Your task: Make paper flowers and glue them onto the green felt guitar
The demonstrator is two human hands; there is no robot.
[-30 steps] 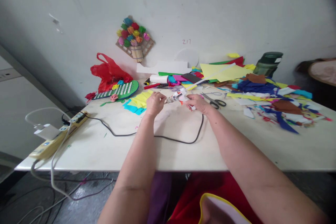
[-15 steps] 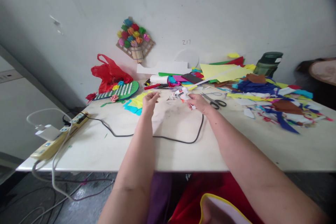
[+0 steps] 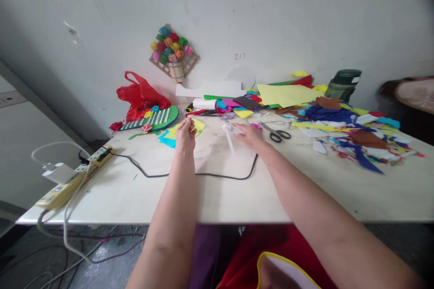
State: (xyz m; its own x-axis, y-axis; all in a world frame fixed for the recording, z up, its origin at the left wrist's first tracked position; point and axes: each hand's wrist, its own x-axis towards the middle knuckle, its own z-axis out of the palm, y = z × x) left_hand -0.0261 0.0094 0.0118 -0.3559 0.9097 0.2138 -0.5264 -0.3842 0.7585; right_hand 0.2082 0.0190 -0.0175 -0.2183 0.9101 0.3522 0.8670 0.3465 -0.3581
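Note:
My left hand [image 3: 186,136] is raised over the table, its fingers pinched together. Whatever sits at the fingertips is too small to make out. Just behind that hand lie yellow paper [image 3: 199,127] and blue paper [image 3: 167,139]. My right hand [image 3: 250,135] is closed on a white hot glue gun [image 3: 228,126] with a black cord [image 3: 251,172]. A pale glue stick [image 3: 231,142] sticks out of it toward me, slightly blurred. Black-handled scissors [image 3: 280,135] lie right of that hand, and a bit of magenta paper [image 3: 257,126] shows behind it.
A green craft piece with rows of white [image 3: 164,118] and a red plastic bag [image 3: 140,97] stand back left. A power strip [image 3: 64,189] lies at the left edge. Paper scraps [image 3: 366,137] and a green bottle [image 3: 344,85] fill the right back.
The glue gun has turned in my right hand: its stick, which pointed up and away to the right, now points down toward me. My left hand has shifted slightly left.

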